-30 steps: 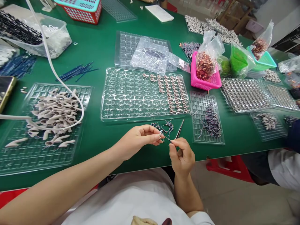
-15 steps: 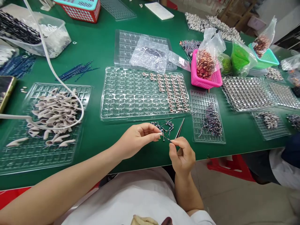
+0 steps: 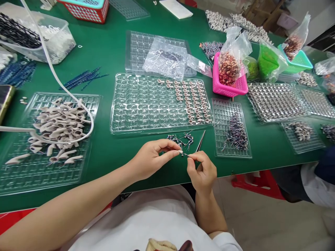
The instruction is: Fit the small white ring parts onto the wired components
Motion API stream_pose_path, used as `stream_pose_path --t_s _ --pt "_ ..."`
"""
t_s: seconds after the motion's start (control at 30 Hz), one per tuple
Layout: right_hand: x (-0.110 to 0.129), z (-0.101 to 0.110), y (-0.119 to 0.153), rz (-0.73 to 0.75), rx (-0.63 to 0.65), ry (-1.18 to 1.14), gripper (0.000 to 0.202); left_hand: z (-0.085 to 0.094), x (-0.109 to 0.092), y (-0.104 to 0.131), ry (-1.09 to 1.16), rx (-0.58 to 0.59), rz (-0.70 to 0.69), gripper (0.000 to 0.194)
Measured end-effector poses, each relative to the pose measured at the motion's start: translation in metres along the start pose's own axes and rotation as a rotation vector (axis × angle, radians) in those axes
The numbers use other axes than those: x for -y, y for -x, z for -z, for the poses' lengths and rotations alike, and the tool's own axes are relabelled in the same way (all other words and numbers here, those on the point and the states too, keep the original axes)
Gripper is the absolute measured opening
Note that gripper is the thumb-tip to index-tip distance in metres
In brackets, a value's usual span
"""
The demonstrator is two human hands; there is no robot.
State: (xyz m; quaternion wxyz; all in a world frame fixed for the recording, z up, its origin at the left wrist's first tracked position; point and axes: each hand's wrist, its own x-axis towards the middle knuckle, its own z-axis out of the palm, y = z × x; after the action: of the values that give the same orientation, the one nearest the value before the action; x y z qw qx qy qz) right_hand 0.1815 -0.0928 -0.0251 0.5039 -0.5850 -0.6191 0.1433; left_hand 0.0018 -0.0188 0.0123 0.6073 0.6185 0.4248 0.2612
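Between the thumb and fingers of my left hand (image 3: 154, 157) is one end of a small wired part (image 3: 184, 154). My right hand (image 3: 202, 170) pinches the dark other end. Tweezers (image 3: 200, 141) lie just beyond or under my right hand; their lower end is hidden. Several small dark wired pieces (image 3: 188, 139) rest on the green table beyond my fingertips. Farther back, a clear tray (image 3: 138, 104) has small beige pieces (image 3: 197, 101) seated in its right-hand cells. At the right, another clear tray (image 3: 218, 139) bears a heap of dark wired pieces (image 3: 237, 132).
Beige shells (image 3: 61, 122) pile on a tray at the left, with a white cable (image 3: 56, 73) looping over them. A pink basket (image 3: 227, 90) holds a bag of copper-coloured parts. Bagged wires (image 3: 167, 59) lie at the back. Another person's sleeve (image 3: 324, 170) shows at the right.
My fingertips have come slightly closer together, and less of the thin wire shows between them. The whole view has shifted a little.
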Motion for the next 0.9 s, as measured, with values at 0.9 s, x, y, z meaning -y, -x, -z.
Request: stream_pose_path --t_s 0.9 --pt "0.0004 0.0010 -0.0038 -0.034 0.061 0.023 0.012 -0.0001 -0.0028 0.0003 -0.139 0.009 -0.058 0.018"
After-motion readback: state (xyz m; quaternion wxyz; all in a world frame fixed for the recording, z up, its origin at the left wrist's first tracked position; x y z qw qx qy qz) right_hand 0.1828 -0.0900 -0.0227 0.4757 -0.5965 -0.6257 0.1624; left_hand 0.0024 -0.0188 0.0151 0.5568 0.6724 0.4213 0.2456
